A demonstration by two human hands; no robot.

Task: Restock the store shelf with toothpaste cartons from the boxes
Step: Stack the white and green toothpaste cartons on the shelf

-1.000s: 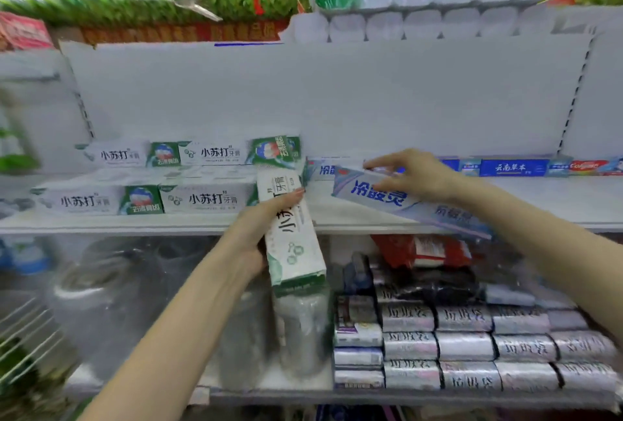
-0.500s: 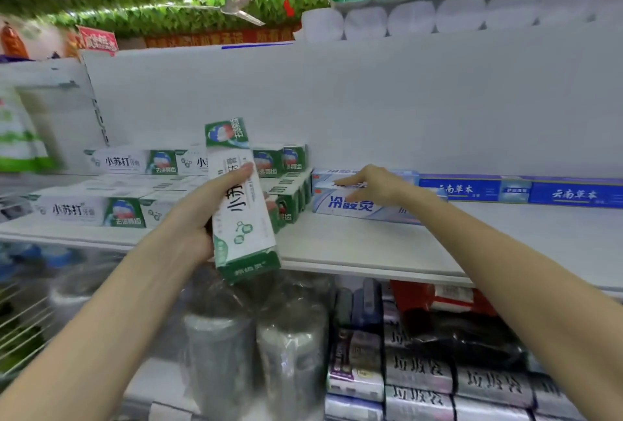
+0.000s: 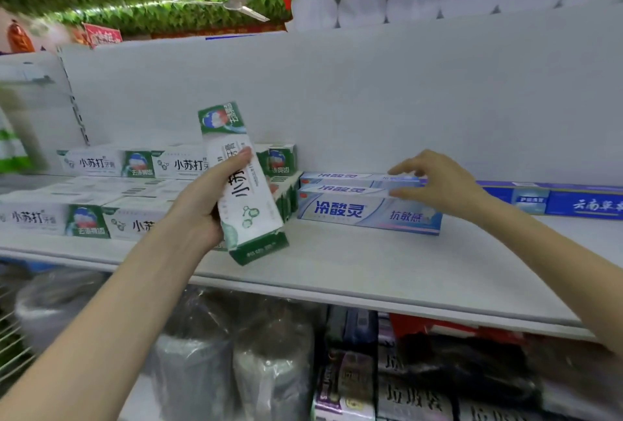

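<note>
white shelf [image 3: 387,272], part stocked. left hand [image 3: 199,205] grips green-white carton [image 3: 242,191], tilted. right hand [image 3: 441,184] relaxed, fingers spread over blue carton [image 3: 354,211].

Shop aisle, white shelf [image 3: 371,269] lined with toothpaste cartons [image 3: 97,162], toilet rolls [image 3: 414,6] stacked above

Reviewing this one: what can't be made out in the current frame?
Head view only.
Stacked cartons: partly hidden behind held carton and left hand.
Dark blue cartons: cut off by right edge.
Right hand and pale blue carton: contact unclear.
Wrapped rolls below: labels blurred by film.
</note>
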